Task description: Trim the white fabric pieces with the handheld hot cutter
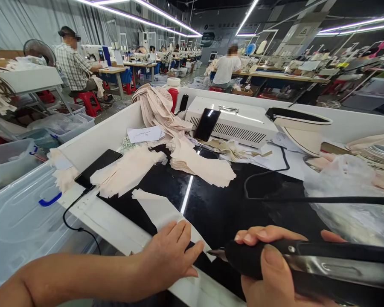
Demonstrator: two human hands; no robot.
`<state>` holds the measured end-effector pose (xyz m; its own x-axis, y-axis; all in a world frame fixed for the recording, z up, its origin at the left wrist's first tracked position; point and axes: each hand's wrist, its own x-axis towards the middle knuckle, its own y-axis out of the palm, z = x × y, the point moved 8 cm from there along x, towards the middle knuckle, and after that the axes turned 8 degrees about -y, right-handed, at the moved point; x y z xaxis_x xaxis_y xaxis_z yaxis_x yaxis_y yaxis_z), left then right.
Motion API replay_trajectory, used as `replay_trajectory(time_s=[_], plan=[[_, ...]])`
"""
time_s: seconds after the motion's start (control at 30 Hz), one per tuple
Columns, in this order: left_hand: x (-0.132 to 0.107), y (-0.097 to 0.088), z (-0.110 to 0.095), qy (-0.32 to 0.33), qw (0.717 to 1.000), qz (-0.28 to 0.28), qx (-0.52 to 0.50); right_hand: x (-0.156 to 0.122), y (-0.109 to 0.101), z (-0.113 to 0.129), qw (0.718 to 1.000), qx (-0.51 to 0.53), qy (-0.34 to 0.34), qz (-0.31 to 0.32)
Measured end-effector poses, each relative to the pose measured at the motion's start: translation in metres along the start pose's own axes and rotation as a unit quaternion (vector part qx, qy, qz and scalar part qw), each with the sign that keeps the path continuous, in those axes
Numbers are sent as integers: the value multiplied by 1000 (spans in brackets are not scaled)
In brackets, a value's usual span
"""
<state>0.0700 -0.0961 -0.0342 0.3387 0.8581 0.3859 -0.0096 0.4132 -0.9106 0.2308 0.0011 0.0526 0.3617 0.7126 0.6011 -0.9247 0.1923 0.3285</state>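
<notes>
My right hand [272, 264] is wrapped around the black handle of a pointed tool [307, 260], its metal tip aimed left just above the black glossy work surface [230, 204]. My left hand [169, 253] lies flat, fingers together, pressing a pale cut fabric strip [156, 209] at the near edge, a short gap from the tool's tip. Piles of beige fabric pieces [128, 170] and a second stack [201, 164] lie further back on the surface.
A phone [97, 167] with a cable rests on the left rim, another phone [206, 123] leans on a white box [240, 123]. A lamp base [299, 128], black cord [265, 179] and plastic bag [348, 200] sit right. Clear bins [22, 213] stand left. People sew behind.
</notes>
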Motion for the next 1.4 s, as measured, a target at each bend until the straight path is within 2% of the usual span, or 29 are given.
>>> replay_trajectory(time_s=[0.1,0.23,0.33,0.57,0.77,0.9,1.07,1.2,1.3,1.4], plan=[[2,0,1,0,1000,14,-11,10,12,-1,999,25,-24,-13],[3,-2,4,-4,999,6,-39,18,32,-4,999,45,-16,2],[4,-4,5,-1,998,2,-55,17,40,-7,999,40,-14,8],[6,-7,9,7,996,12,-84,13,41,-12,1000,22,5,12],[4,1,10,15,993,13,-116,16,47,-14,999,49,-11,7],[3,4,12,22,990,15,-137,15,53,-20,999,42,4,24],[4,-6,27,43,985,-15,-168,10,49,-19,999,38,-4,14],[4,-17,37,41,981,-8,-189,4,48,-11,999,29,-22,17],[1,-22,38,18,984,-9,-175,0,47,-5,999,29,-23,14],[-4,-19,34,0,988,-3,-152,-3,48,0,999,25,-29,15]])
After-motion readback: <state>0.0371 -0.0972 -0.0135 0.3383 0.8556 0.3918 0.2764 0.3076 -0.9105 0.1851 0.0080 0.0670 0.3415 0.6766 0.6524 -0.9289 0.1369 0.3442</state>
